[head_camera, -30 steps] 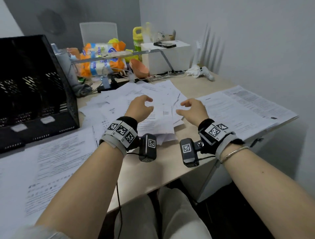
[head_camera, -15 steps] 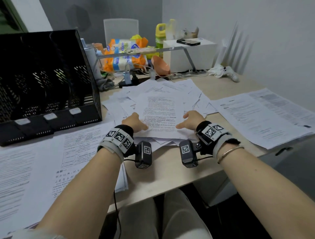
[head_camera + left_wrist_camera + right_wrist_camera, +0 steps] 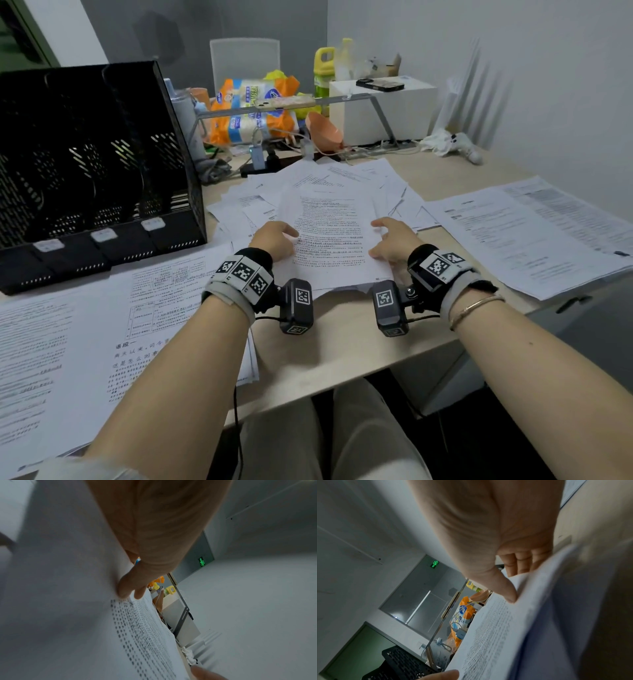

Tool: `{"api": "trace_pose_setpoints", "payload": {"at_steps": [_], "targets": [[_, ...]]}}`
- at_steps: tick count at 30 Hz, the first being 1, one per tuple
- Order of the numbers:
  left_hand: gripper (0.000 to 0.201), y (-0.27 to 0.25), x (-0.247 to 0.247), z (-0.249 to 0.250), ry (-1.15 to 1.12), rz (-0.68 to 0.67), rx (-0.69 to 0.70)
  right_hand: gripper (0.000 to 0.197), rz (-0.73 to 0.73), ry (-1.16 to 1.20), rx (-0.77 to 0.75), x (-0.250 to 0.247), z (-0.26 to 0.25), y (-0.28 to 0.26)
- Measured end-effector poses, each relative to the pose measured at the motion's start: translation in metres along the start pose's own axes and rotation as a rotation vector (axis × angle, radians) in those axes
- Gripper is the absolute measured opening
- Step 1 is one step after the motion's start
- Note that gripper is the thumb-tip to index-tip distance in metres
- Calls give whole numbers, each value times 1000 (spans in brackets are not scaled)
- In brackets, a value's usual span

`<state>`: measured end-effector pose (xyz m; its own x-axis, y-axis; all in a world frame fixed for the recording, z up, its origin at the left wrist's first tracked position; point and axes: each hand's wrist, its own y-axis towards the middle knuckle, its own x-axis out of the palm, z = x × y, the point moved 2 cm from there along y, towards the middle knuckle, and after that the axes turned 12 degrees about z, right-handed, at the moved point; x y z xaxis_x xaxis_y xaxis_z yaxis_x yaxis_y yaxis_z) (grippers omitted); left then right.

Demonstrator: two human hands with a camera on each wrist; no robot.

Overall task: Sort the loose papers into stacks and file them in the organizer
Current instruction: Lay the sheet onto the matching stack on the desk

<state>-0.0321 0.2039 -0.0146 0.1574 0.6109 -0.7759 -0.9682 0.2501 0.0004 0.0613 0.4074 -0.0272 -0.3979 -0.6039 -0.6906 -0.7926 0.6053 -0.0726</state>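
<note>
A printed sheet (image 3: 330, 236) lies on top of the loose pile of papers (image 3: 373, 178) at the middle of the desk. My left hand (image 3: 286, 238) pinches its left edge. My right hand (image 3: 380, 236) pinches its right edge. In the right wrist view the thumb (image 3: 509, 595) lies on top of the sheet (image 3: 496, 628) and the fingers (image 3: 522, 563) curl beneath it. The left wrist view shows the left hand (image 3: 130, 589) at the sheet's edge (image 3: 145, 635). The black mesh organizer (image 3: 102, 164) stands at the left, its slots dark.
One flat stack of papers (image 3: 85, 342) lies at the front left, another (image 3: 534, 233) at the right. Behind the pile are a metal stand (image 3: 383, 116), cables, an orange packet (image 3: 253, 109), a white box (image 3: 387, 109) and a yellow bottle (image 3: 323, 68).
My hands, open over the pile a second ago, came down and took hold of the top sheet at both edges. My view has swung left and lower.
</note>
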Motion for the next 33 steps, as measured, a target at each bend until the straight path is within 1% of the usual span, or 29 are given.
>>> {"api": "trace_pose_setpoints", "payload": {"at_steps": [3, 5, 8, 12, 17, 20, 22, 25, 30, 33], "targets": [[42, -6, 3, 6, 22, -25, 14, 66, 62, 100, -60, -3, 2, -1], [45, -10, 3, 8, 27, -51, 26, 66, 75, 134, -89, -6, 2, -2], [46, -14, 2, 11, -39, -37, 29, 66, 102, 149, -132, -11, -1, -3], [46, -15, -6, 12, -154, 39, 39, 67, 178, 210, -135, -16, -5, -2], [50, -13, -22, 14, -329, 205, 56, 60, 259, 372, -181, -21, -20, -4], [48, -13, -31, 11, -381, 301, 67, 58, 309, 454, -226, -19, -31, -8], [47, -12, -35, 9, -412, 346, 72, 52, 309, 471, -254, -19, -38, -12], [47, -12, -39, 5, -435, 399, 67, 43, 281, 437, -256, -17, -44, -18], [48, -13, -37, 11, -413, 496, 77, 44, 176, 369, -214, -13, -40, -29], [48, -15, -34, 20, -390, 541, 107, 42, 189, 364, -205, -15, -36, -31]]}}
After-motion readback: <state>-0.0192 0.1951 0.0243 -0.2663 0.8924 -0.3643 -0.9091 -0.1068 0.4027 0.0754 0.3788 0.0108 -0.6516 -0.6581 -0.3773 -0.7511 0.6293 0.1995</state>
